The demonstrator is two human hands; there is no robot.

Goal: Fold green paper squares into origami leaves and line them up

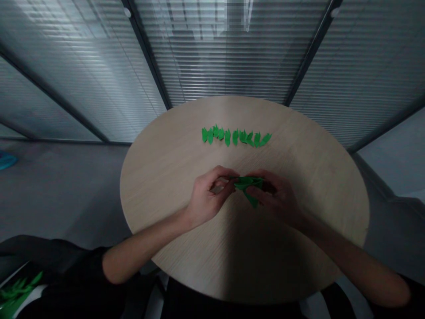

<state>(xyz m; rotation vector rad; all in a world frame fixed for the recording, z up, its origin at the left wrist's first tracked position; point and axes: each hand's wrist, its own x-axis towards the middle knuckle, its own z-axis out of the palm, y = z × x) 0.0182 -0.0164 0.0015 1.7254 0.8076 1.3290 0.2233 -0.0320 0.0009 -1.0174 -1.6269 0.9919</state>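
Note:
A folded piece of green paper (pixel 251 198) is held between my two hands over the middle of the round table (pixel 159 177). With thumb and fingertips, my left hand (pixel 209 195) pinches its upper left corner. My right hand (pixel 279 197) grips its right side, the thumb lying across the front and the other fingers mostly hidden behind. Folded layers show along the top edge, and a point hangs downward. Beyond my hands, several small green folded paper pieces (pixel 227 137) lie in an uneven row on the tabletop, some touching or overlapping.
Glass panels with blinds (pixel 226 66) stand right behind the table's far edge. At the lower left, more green pieces (pixel 20 292) lie beside a dark seat or bag I cannot make out. A blue object (pixel 6 160) is on the floor at far left.

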